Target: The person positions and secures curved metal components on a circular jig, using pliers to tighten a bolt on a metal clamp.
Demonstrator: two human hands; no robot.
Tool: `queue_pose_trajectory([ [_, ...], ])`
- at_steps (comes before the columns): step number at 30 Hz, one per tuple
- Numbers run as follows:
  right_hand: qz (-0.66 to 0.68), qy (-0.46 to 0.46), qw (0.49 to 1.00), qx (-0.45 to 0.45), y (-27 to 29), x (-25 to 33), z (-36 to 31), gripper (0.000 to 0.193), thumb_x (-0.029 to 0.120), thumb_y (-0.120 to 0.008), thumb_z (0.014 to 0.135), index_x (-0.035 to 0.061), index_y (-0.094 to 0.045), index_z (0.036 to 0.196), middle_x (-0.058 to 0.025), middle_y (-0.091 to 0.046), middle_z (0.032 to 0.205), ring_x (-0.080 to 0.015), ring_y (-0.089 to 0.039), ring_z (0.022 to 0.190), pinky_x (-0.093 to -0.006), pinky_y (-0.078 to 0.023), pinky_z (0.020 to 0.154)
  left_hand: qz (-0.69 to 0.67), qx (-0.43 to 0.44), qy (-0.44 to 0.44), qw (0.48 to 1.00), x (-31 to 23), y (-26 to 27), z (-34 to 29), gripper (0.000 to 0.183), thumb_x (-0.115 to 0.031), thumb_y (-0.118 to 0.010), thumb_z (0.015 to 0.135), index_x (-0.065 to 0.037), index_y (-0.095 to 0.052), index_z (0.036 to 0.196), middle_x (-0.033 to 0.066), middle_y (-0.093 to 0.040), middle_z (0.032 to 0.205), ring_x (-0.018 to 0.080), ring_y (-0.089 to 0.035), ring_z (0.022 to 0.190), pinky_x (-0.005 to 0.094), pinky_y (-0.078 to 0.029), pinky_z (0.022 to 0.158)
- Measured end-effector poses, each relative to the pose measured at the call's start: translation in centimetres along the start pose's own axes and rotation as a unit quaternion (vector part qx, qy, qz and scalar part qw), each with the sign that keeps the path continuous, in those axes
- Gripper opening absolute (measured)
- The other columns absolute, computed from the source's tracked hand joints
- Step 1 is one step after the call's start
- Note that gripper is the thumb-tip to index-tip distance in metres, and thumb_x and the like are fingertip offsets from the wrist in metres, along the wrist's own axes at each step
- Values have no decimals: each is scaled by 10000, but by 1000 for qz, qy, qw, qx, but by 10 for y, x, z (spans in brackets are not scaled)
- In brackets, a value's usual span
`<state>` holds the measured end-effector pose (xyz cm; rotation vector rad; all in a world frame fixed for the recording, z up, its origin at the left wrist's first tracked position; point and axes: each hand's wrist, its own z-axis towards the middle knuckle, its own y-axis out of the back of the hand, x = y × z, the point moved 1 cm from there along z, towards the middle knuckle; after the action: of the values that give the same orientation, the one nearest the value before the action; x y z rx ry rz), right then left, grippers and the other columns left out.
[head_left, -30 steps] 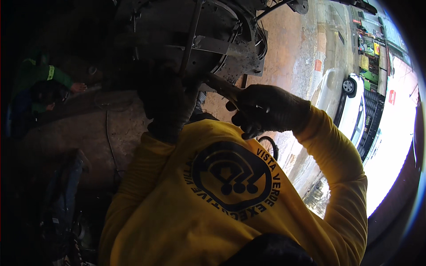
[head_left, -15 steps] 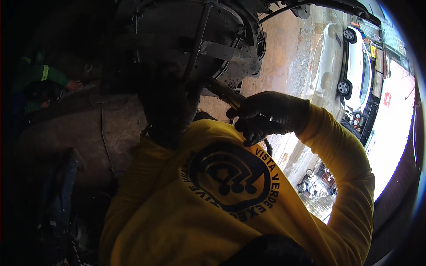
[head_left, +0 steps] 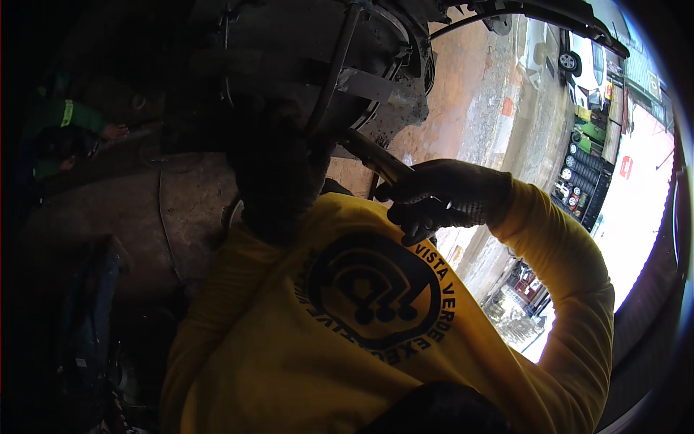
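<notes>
My right hand [head_left: 447,192], in a dark knitted glove, is closed round the handle of a long metal hand tool [head_left: 377,157]. Its far end points up and left into shadow, close to a dark metal bar [head_left: 334,69]; the jaw or tip cannot be made out, nor the tool's exact kind. My left hand [head_left: 278,170], gloved as well, is raised against the underside of a dark metal frame [head_left: 369,85]. Deep shadow hides its fingers and whatever they touch.
At the far left another person's hand [head_left: 114,132] reaches from a green sleeve [head_left: 83,116]. A thin cable [head_left: 165,224] lies on the brown floor [head_left: 130,217]. On the right, beyond a wet roadway [head_left: 499,108], are a white car [head_left: 587,61] and a rack of tyres [head_left: 584,173].
The white car has moved upward in the picture, uncovering the tyre rack. My right hand and the tool sit slightly farther right and lower, still gripped. The left hand has barely shifted.
</notes>
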<state>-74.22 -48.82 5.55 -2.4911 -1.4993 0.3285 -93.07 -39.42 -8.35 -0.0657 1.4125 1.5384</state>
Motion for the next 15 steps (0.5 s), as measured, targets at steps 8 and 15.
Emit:
queue_pose_trajectory([
  [8, -16, 26, 999, 15, -1, -6, 2, 280, 115, -599, 948, -56, -604, 1170, -112, -664, 859, -192, -706, 743, -342, -628, 708, -13, -24, -29, 999, 5, -5, -6, 408, -378, -744, 826, -46, -600, 1015, 100, -608, 1060, 349, -568, 1115, 517, -434, 970],
  [15, -259, 206, 940, 79, 6, -14, 7, 266, 97, -592, 948, -15, -616, 1187, -89, -653, 848, -146, -689, 705, -310, -623, 694, -111, 162, -59, 979, -6, 46, -29, 454, -344, -691, 874, -68, -577, 1216, 78, -604, 1185, 279, -558, 1151, 460, -425, 1021],
])
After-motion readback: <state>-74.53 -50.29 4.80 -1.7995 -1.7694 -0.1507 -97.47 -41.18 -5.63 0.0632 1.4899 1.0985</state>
